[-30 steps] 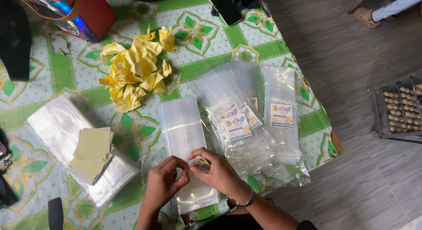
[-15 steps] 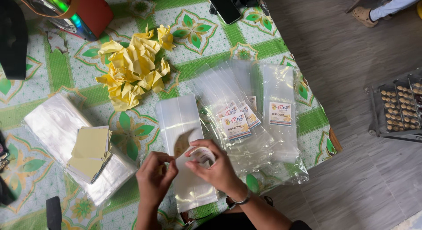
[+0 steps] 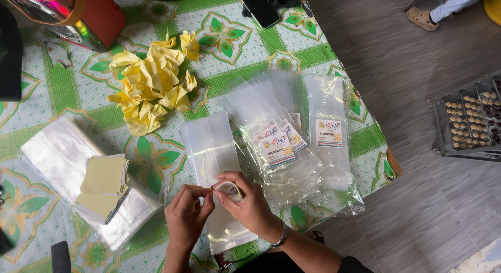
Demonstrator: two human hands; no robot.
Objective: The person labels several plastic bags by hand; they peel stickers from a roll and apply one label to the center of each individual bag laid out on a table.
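My left hand (image 3: 187, 215) and my right hand (image 3: 245, 202) meet over a clear plastic bag (image 3: 211, 148) lying on the table. Together they pinch a small sticker label (image 3: 228, 188) at its edge, the right hand curled around it, the left thumb and forefinger at its corner. A strip of yellow backing shows by the left fingers. A fan of clear bags with stickers on them (image 3: 292, 137) lies just right of my hands. A stack of yellowish sticker sheets (image 3: 103, 184) rests on a pile of clear bags (image 3: 57, 153) to the left.
Crumpled yellow backing papers (image 3: 151, 88) are heaped beyond the bag. A red device (image 3: 78, 15) and a dark phone (image 3: 259, 7) sit at the far table edge. Right of the table (image 3: 62, 85), on the grey floor, a rack of trays with small baked pieces (image 3: 467, 122). Another person's foot (image 3: 422, 17) at top right.
My hands have drawn closer together on the sticker label, and the left fingers now pinch its corner. The view has shifted slightly.
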